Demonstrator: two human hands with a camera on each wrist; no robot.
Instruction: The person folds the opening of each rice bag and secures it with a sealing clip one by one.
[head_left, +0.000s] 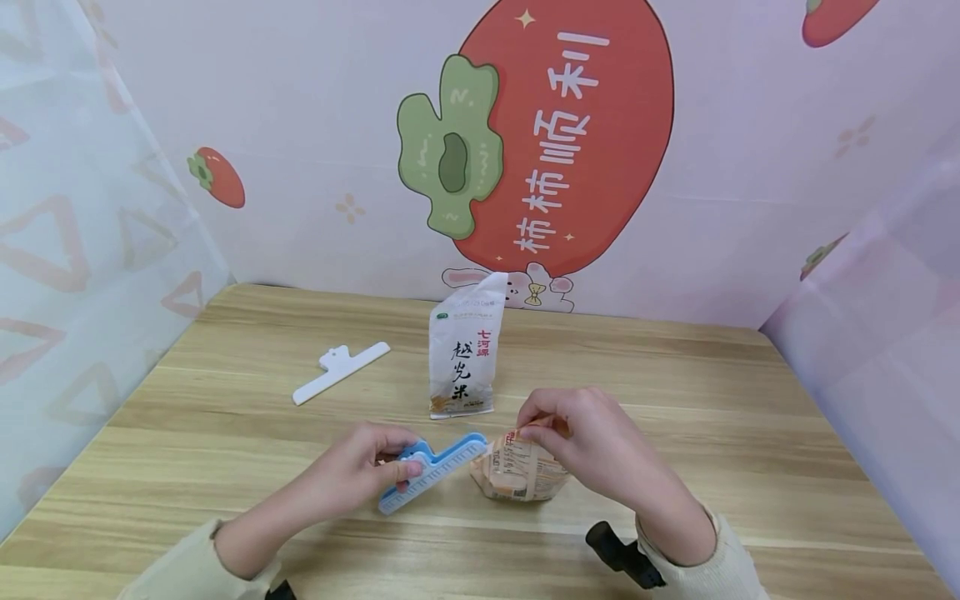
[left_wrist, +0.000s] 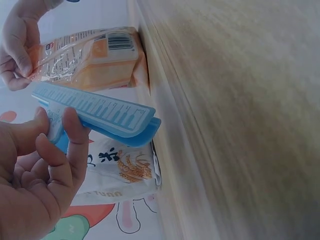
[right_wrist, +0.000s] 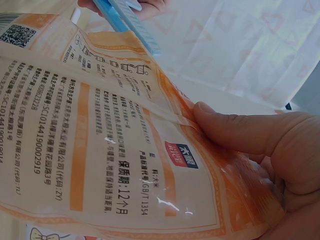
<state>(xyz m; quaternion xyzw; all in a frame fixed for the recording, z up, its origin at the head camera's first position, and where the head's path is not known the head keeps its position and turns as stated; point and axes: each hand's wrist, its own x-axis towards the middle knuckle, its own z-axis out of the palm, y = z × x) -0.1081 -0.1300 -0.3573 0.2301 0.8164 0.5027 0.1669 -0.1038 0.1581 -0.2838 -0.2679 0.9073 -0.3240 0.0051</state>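
Observation:
My left hand grips a blue bag clip by its handle, thumb on one side. The clip's two long bars stand slightly apart at one end in the left wrist view. An orange-and-clear rice bag stands on the table just right of the clip. With thumb and fingers, my right hand pinches the top edge of this bag. Printed text and a small red-and-blue label cover the bag's face in the right wrist view. Part of its top is hidden behind the right hand.
Behind the hands a white rice bag stands upright with its top corner pointed. To the left lies a white bag clip on the wooden table. A printed cloth rises along the table's back edge.

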